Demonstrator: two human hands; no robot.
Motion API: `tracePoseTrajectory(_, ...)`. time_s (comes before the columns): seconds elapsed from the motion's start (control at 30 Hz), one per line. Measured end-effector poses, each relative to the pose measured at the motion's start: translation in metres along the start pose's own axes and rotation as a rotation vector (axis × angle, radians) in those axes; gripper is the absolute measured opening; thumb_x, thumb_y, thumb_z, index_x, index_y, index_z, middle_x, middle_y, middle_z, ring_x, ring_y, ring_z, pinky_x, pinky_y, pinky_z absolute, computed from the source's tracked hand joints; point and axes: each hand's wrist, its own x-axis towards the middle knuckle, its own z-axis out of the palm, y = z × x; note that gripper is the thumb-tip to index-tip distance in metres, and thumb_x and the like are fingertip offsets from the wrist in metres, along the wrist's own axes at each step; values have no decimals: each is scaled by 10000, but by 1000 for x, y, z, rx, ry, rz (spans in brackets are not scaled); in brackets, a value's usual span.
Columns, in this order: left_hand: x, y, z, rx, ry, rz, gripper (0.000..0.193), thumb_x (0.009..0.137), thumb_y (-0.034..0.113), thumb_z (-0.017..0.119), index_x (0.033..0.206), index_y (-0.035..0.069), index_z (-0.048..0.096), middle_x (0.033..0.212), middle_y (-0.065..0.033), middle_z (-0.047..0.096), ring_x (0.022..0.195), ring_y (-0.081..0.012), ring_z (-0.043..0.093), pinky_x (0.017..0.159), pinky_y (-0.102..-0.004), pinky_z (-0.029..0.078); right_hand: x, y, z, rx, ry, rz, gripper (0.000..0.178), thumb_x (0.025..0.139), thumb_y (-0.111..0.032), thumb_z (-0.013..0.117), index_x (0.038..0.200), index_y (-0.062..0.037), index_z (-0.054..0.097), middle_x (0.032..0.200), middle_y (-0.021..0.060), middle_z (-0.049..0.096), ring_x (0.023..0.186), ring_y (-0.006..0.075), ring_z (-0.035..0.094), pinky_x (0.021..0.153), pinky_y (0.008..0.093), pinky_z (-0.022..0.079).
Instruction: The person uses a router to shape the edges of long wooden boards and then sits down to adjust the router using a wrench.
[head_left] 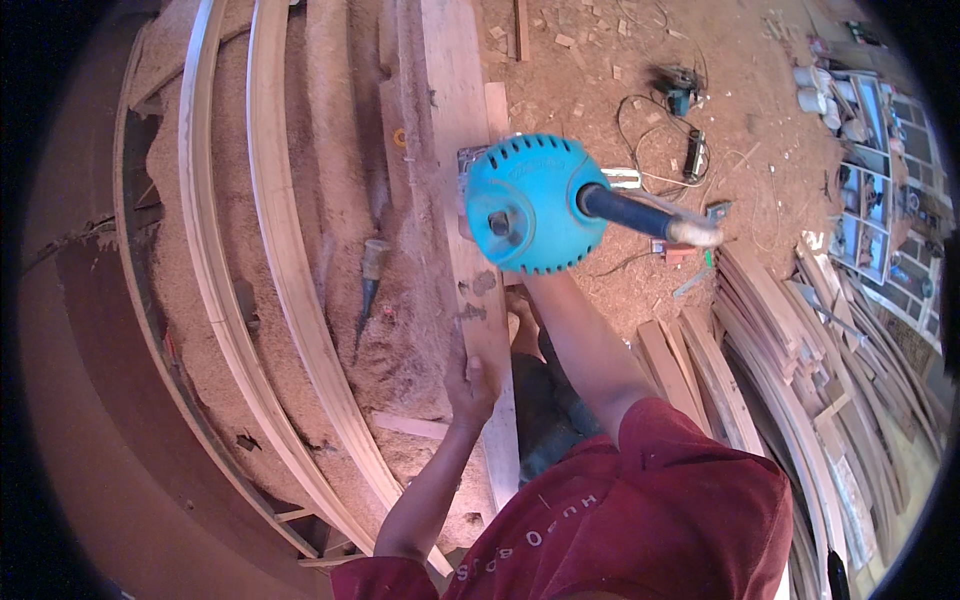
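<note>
A blue power tool (535,205) with a domed, slotted top and a thick black cord sleeve stands over a long wooden board (460,90). It looks like a router seen from above; its lower part is mostly hidden. My right forearm (585,335) runs up to the tool, and the right hand is hidden beneath the blue housing. Nearer to me, my left hand (472,388) is closed around the board's edge, thumb on top. Dark knots or stains mark the board between the hand and the tool.
Left of the board, two long curved timbers (290,215) lie over sawdust. Between them and the board rests a chisel-like tool (370,285). Another corded power tool (680,98) is on the chip-strewn ground. Stacked curved wood (790,400) and framed panels (870,205) stand at right.
</note>
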Motion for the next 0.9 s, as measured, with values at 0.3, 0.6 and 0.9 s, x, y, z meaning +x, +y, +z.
tracePoseTrajectory(0.3, 9, 20, -1, 75, 3, 43, 622, 1019, 374, 457, 1444, -74, 384, 1371, -242, 516, 1197, -330, 534, 996, -383, 425, 47, 33, 20, -66, -21, -50, 663, 739, -370, 778, 1226, 16, 547, 1051, 169, 676, 958, 307, 673, 851, 424, 541)
tracePoseTrajectory(0.6, 6, 12, 1, 96, -6, 1, 623, 1003, 355, 495, 1425, -91, 395, 1410, -296, 485, 1317, -396, 491, 1077, -423, 392, 91, 64, 43, -152, 72, -99, 840, 636, -467, 856, 1227, 45, 547, 1037, 161, 676, 920, 307, 684, 812, 408, 553)
tracePoseTrajectory(0.9, 4, 7, 1, 106, 8, 5, 650, 987, 369, 520, 1418, -102, 398, 1388, -293, 506, 1281, -399, 524, 1048, -425, 422, 146, 89, 66, -204, 187, -119, 903, 568, -536, 900, 1167, 47, 559, 961, 148, 659, 820, 303, 679, 723, 402, 549)
